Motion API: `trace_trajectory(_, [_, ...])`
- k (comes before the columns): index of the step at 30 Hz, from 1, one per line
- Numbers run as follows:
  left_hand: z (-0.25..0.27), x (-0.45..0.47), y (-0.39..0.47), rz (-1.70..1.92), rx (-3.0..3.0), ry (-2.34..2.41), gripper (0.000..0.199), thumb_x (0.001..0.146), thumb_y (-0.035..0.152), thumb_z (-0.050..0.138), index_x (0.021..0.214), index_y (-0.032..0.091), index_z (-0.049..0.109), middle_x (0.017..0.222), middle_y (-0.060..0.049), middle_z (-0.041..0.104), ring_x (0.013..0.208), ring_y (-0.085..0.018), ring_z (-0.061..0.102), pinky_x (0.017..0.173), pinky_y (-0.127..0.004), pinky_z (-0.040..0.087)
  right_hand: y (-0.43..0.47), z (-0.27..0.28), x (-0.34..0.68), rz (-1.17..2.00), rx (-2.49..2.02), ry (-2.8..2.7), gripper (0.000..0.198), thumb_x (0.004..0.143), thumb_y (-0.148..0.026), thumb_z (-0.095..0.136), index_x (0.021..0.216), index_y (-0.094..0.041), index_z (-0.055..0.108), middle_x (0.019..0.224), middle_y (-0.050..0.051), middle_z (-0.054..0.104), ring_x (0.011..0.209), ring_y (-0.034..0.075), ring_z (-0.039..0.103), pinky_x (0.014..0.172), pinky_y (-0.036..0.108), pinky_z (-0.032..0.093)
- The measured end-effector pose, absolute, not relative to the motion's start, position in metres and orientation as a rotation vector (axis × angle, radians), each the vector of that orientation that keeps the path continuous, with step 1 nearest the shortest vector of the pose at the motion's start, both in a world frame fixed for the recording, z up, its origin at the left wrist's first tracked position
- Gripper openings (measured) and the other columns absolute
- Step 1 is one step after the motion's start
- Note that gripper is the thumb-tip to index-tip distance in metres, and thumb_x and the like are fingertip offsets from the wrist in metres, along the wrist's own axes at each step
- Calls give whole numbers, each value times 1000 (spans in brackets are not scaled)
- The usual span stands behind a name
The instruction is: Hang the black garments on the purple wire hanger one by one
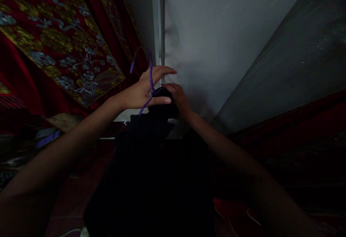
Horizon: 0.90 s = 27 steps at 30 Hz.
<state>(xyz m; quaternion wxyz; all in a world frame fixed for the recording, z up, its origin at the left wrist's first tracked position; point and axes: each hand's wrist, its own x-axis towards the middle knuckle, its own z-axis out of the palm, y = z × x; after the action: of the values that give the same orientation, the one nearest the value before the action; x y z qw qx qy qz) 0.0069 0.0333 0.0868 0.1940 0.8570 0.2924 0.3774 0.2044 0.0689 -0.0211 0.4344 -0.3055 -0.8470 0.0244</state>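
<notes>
Near the middle of the head view, my left hand (140, 90) is open, its thumb and fingers spread apart. A thin purple cord (150, 67) passes across it, with a loop and a thicker purple end standing up above the wrist. Just to the right, my right hand (182, 102) is curled against a black, cloth-like thing (163, 111), whose exact kind is lost in the dark. The black thing lies between both hands, under my left thumb. Most of my right fingertips are hidden behind it.
A white wall (211, 35) with a vertical edge strip (159, 21) stands close in front. At the left hangs a red cloth (62, 42) with gold and silver embroidery. A purple object (48, 139) lies among clutter at the lower left. The lower part is very dark.
</notes>
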Motion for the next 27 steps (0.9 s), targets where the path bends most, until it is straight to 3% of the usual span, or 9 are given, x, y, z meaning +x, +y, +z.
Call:
trace_trajectory(2, [79, -26, 45, 1113, 2115, 967, 72, 64, 65, 85, 119, 21, 69, 132, -12, 65, 130, -36, 55, 114, -50, 41, 77, -17, 233, -135, -789, -2051, 83, 77, -38, 74, 150, -20, 39, 135, 15, 50, 129, 34, 47, 114, 54, 38])
trace_trajectory(4, [62, -57, 53, 1211, 1682, 1092, 59, 68, 64, 82, 109, 22, 72, 123, -11, 70, 124, -35, 60, 110, -51, 45, 84, -12, 261, -268, -945, -1938, 97, 71, -41, 80, 155, -22, 33, 133, 15, 46, 126, 37, 46, 109, 60, 38])
trace_trajectory(6, [38, -79, 53, 1247, 1547, 1137, 62, 80, 78, 60, 103, 22, 71, 117, -13, 72, 122, -37, 61, 105, -56, 48, 91, -2, 282, -323, -1093, -1834, 105, 66, -43, 85, 155, -25, 34, 132, 15, 44, 124, 40, 46, 106, 64, 38])
trace_trajectory(9, [-1, -89, 42, 1200, 1384, 1095, 85, 80, 92, 36, 99, 18, 72, 108, -18, 74, 118, -41, 64, 96, -58, 54, 102, 21, 291, -350, -1196, -1783, 108, 62, -42, 89, 155, -25, 37, 130, 16, 44, 123, 41, 45, 105, 65, 37])
trace_trajectory(13, [-48, -82, 25, 1365, 1192, 1113, 72, 73, 80, 67, 106, 17, 72, 115, -16, 74, 123, -37, 63, 100, -46, 55, 111, 46, 270, -357, -1186, -1901, 113, 61, -44, 91, 157, -26, 34, 132, 15, 42, 127, 43, 43, 105, 68, 36])
trace_trajectory(17, [-82, -66, 5, 1569, 1019, 1207, 60, 67, 54, 86, 111, 16, 72, 120, -12, 74, 119, -34, 67, 99, -38, 57, 99, 49, 254, -336, -1059, -2026, 104, 69, -47, 85, 157, -27, 33, 142, 15, 37, 133, 45, 40, 107, 69, 35])
trace_trajectory(23, [-106, -32, -29, 1589, 788, 1218, 46, 69, 38, 89, 108, 18, 74, 119, -9, 75, 118, -30, 69, 102, -36, 57, 51, 19, 267, -192, -956, -1989, 82, 75, -44, 78, 149, -27, 45, 153, 13, 39, 143, 41, 33, 116, 62, 30])
trace_trajectory(25, [-110, -24, -37, 1563, 681, 1224, 42, 70, 37, 89, 106, 19, 74, 116, -9, 76, 114, -29, 71, 103, -37, 57, 37, -7, 259, -37, -962, -1810, 61, 83, -48, 68, 138, -25, 54, 148, 12, 48, 141, 35, 40, 115, 54, 35])
trace_trajectory(27, [-113, -17, -46, 1524, 592, 1219, 41, 71, 37, 88, 106, 20, 74, 113, -8, 77, 110, -29, 73, 100, -39, 59, 30, -39, 238, 223, -1038, -1591, 38, 93, -50, 55, 119, -23, 63, 129, 11, 62, 125, 27, 56, 106, 44, 44])
